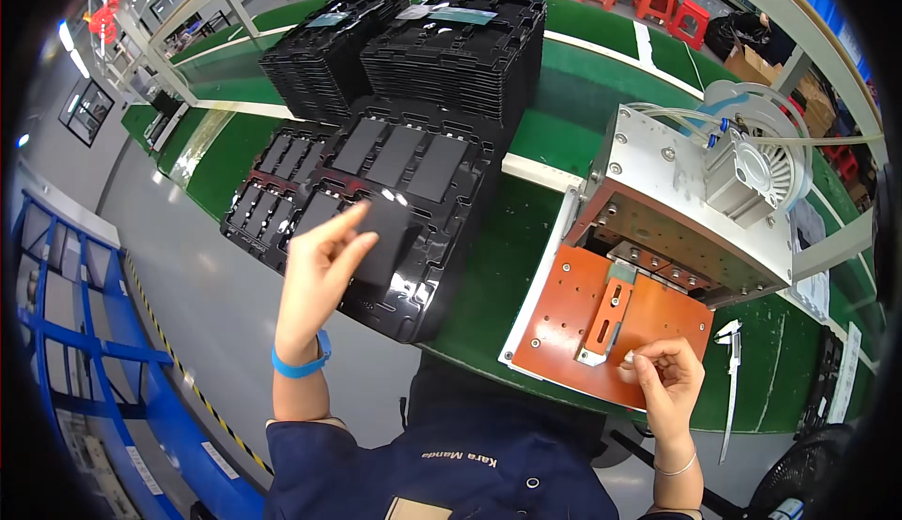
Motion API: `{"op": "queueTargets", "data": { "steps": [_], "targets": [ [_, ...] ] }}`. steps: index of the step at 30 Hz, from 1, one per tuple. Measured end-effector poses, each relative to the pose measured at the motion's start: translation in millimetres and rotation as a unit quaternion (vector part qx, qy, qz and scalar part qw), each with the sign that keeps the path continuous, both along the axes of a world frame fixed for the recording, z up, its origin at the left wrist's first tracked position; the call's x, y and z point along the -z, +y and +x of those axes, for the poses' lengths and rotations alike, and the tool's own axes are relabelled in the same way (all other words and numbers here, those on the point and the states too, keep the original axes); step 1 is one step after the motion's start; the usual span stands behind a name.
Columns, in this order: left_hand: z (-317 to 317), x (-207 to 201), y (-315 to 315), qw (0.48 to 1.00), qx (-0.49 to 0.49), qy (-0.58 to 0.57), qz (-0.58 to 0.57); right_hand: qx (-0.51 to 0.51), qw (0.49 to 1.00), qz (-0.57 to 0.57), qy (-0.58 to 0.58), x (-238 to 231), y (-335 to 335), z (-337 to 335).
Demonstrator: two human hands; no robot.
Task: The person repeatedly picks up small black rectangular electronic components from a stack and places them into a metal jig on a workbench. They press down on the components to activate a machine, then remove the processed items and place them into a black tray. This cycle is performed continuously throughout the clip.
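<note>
My left hand, with a blue band at the wrist, is over the near part of a black moulded tray. Its thumb and forefinger close on the edge of a dark grey flat rectangular piece, which is slightly blurred. Similar flat pieces lie in the tray's pockets. Fingers pinched, my right hand has a small white piece at its fingertips, too small to name. That hand is above the front edge of an orange plate, beside a slotted orange block fixed on it.
A metal press-like machine stands behind the orange plate. Calipers lie to its right on the green bench. Tall stacks of black trays rise at the back, and another filled tray is at the left. A blue rack stands far left.
</note>
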State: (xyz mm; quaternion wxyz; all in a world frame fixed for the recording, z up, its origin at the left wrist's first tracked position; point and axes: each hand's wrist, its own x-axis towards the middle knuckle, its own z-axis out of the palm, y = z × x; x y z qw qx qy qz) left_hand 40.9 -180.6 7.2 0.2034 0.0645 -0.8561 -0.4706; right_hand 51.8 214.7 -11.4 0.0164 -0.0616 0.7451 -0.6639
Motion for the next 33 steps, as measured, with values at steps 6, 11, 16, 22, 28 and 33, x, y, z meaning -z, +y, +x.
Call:
{"op": "queueTargets", "data": {
  "steps": [6, 11, 16, 22, 28, 33],
  "targets": [
    [-7, -13, -16, 0.932, -0.192, 0.108, -0.288, -0.014, 1.000, 0.005, 0.003, 1, 3, -4],
    [3, 2, -72, 0.929, -0.244, -0.089, -0.264, -0.038, 0.999, 0.018, 0.021, 0, 3, -7],
    [8, 6, -108, 0.976, -0.172, -0.124, -0.060, -0.066, 0.995, 0.058, 0.057, 1, 2, -8],
    [22, 0, -125, 0.980, -0.052, -0.054, 0.183, -0.042, 0.997, 0.052, 0.028, 0, 2, -4],
    [49, 6, -110, 0.837, 0.014, 0.090, 0.539, -0.020, 0.997, 0.070, 0.024, 1, 1, -3],
    [45, 7, -3, 0.786, 0.005, 0.063, 0.615, -0.013, 0.997, 0.070, 0.023, 3, 0, -4]
  ]
}}
